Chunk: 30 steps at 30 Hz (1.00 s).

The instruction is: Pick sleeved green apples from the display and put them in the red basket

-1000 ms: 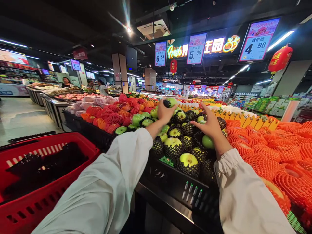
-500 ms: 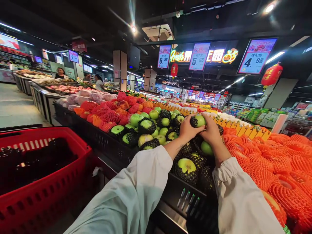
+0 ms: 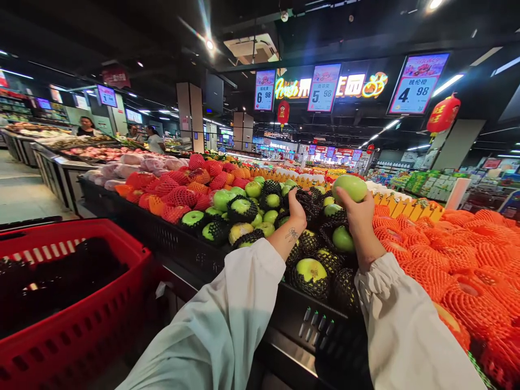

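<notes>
Above the fruit pile, my right hand (image 3: 359, 214) grips a green apple (image 3: 350, 188) whose visible skin is bare of netting. To its left, my left hand (image 3: 298, 210) is closed on a black foam net (image 3: 309, 205), its fingertips partly hidden by the mesh. Below and around both hands lie several green apples in black foam nets, among them a yellowish-green apple (image 3: 312, 270) close to the front edge. Another green apple (image 3: 342, 239) shows from its net just under my right wrist.
A red shopping basket (image 3: 138, 254) with dark contents stands at the left. Orange-netted fruit (image 3: 439, 265) is heaped on the right, and red-netted fruit (image 3: 181, 197) on the left. A black display edge (image 3: 179, 254) runs along the front. People are at the far left.
My hands have come apart. The green apple is out of its black net, raised slightly to the right in my right hand, while the net stays with my left hand.
</notes>
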### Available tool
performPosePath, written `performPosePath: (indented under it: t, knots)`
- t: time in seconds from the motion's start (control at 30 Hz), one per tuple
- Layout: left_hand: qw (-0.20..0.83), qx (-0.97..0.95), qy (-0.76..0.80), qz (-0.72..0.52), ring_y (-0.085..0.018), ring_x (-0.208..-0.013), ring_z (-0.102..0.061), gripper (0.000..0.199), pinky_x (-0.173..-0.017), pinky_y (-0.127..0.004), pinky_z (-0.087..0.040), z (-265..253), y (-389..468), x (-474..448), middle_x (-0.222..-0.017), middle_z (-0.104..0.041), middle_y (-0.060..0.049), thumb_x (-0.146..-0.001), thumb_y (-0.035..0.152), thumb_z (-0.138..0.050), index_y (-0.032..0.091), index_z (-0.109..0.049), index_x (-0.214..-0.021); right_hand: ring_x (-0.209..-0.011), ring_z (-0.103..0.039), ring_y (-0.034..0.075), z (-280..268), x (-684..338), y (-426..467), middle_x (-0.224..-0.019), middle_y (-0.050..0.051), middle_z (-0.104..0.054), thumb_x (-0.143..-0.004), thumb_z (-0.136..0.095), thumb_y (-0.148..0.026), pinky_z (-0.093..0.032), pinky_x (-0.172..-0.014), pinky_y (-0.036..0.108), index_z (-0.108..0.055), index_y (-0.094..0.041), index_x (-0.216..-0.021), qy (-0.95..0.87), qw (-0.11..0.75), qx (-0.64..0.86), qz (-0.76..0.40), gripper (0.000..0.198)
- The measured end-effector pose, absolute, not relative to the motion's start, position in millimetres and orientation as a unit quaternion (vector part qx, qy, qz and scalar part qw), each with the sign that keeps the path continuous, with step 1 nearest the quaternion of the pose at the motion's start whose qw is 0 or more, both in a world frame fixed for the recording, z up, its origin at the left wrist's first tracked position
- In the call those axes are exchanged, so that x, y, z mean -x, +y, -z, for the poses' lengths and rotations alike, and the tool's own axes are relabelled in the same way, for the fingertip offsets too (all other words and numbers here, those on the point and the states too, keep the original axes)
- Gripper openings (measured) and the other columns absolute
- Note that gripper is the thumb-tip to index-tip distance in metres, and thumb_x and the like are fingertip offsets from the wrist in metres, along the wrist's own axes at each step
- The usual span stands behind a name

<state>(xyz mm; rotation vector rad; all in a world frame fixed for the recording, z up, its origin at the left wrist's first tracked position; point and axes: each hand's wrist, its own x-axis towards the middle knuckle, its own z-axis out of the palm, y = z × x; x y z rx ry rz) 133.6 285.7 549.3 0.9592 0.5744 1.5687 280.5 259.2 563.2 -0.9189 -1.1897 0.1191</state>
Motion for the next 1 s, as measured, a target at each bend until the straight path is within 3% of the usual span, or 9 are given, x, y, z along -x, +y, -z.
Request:
performPosePath:
  t: [0.13,0.23,0.4,0.53,0.67,0.8,0.9,1.0]
  knots:
    - [0.547,-0.436,0.269,-0.662,-0.025,-0.11,-0.068,0.069,-0.098,-0.041,-0.055,-550.0,286.3,-135.3,-0.111,-0.074,-0.004,-0.1,0.05,-0.007,0.023,-0.059,-0.136,-0.108,-0.065,0.033,-562.5,-275.2,262.2,-0.108,0.01,-0.067,-0.068,-0.07,-0.069,-0.061,-0.081,0.044,-0.063,-0.021,-0.107,-0.587,0.717,0.313,-0.209,0.062]
    - [0.565,-0.425,0.219,-0.672,-0.027,-0.115,-0.066,0.066,-0.101,-0.043,-0.053,-549.8,285.0,-140.3,-0.118,-0.073,-0.006,-0.101,0.053,-0.013,0.021,-0.053,-0.142,-0.118,-0.061,0.036,-558.9,-269.2,260.3,-0.114,0.012,-0.068,-0.065,-0.059,-0.079,-0.06,-0.087,0.048,-0.063,-0.023,-0.111,-0.65,0.65,0.305,-0.248,0.073]
    - [0.593,-0.464,0.143,-0.642,-0.028,-0.114,-0.066,0.069,-0.103,-0.044,-0.053,-552.4,278.2,-142.4,-0.112,-0.074,-0.008,-0.095,0.071,-0.029,0.023,-0.059,-0.134,-0.113,-0.063,0.038,-554.9,-258.8,251.1,-0.107,0.012,-0.072,-0.058,-0.064,-0.082,-0.056,-0.092,0.051,-0.067,-0.02,-0.109,-0.698,0.564,0.313,-0.312,0.08]
    - [0.589,-0.486,0.135,-0.632,-0.029,-0.11,-0.067,0.072,-0.103,-0.044,-0.052,-549.2,280.1,-142.6,-0.103,-0.074,-0.01,-0.082,0.082,-0.049,0.02,-0.068,-0.114,-0.1,-0.068,0.035,-555.7,-255.8,250.1,-0.095,0.008,-0.074,-0.053,-0.078,-0.069,-0.056,-0.09,0.047,-0.069,-0.02,-0.099,-0.666,0.597,0.294,-0.336,0.068]
    - [0.538,-0.476,0.195,-0.668,-0.028,-0.106,-0.067,0.053,-0.099,-0.043,-0.053,-540.2,288.1,-143.6,-0.095,-0.073,-0.009,-0.081,0.071,-0.063,0.019,-0.069,-0.092,-0.089,-0.069,0.031,-557.9,-261.0,255.1,-0.084,0.005,-0.072,-0.056,-0.08,-0.063,-0.056,-0.086,0.044,-0.069,-0.019,-0.087,-0.622,0.662,0.305,-0.286,0.055]
    - [0.549,-0.456,0.208,-0.669,-0.024,-0.097,-0.069,0.046,-0.093,-0.038,-0.056,-537.5,290.1,-143.7,-0.082,-0.07,-0.004,-0.076,0.063,-0.074,0.018,-0.064,-0.079,-0.087,-0.066,0.029,-561.6,-265.8,254.6,-0.087,0.007,-0.07,-0.055,-0.081,-0.065,-0.055,-0.086,0.042,-0.069,-0.017,-0.085,-0.57,0.72,0.339,-0.203,0.058]
    - [0.593,-0.434,0.169,-0.657,-0.025,-0.096,-0.069,0.047,-0.091,-0.039,-0.056,-539.8,288.7,-143.0,-0.078,-0.068,-0.005,-0.073,0.062,-0.077,0.018,-0.062,-0.077,-0.086,-0.064,0.029,-563.8,-265.4,249.7,-0.09,0.008,-0.067,-0.051,-0.083,-0.067,-0.053,-0.089,0.046,-0.069,-0.017,-0.087,-0.579,0.705,0.387,-0.135,0.063]
    - [0.58,-0.418,0.144,-0.684,-0.025,-0.106,-0.066,0.042,-0.101,-0.039,-0.051,-542.1,287.8,-142.6,-0.086,-0.068,-0.005,-0.076,0.057,-0.076,0.018,-0.06,-0.08,-0.095,-0.062,0.03,-564.0,-262.9,244.5,-0.102,0.01,-0.062,-0.05,-0.083,-0.069,-0.05,-0.097,0.049,-0.07,-0.018,-0.088,-0.618,0.672,0.406,-0.028,0.065]
